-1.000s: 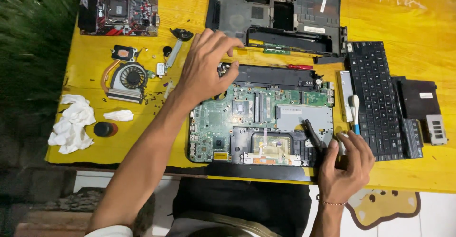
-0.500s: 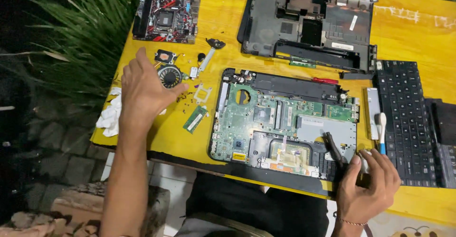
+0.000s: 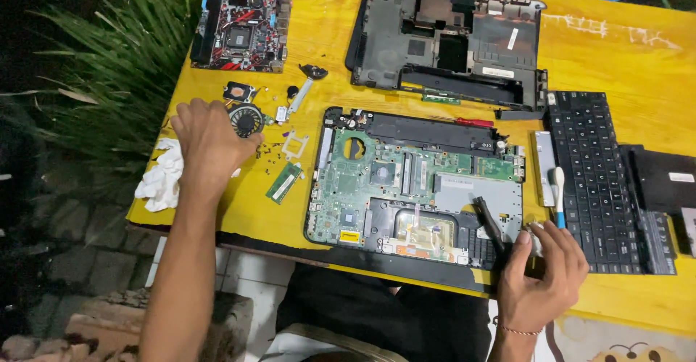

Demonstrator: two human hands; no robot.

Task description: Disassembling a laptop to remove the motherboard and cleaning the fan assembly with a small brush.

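Left hand (image 3: 210, 141) moved onto white tissue (image 3: 161, 181), right hand (image 3: 540, 271) gripping black tool (image 3: 489, 224)

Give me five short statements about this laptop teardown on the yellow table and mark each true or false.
1. The left hand rests on the green laptop mainboard. False: it lies on the yellow table to the left, by the white cloth and the round cooling fan.
2. The right hand holds a black tool at the near right corner of the open laptop. True.
3. A removed black keyboard lies to the right of the open laptop. True.
4. The red and black circuit board sits at the table's far right corner. False: it sits at the far left.
5. A small green memory stick lies on the table between the left hand and the mainboard. True.
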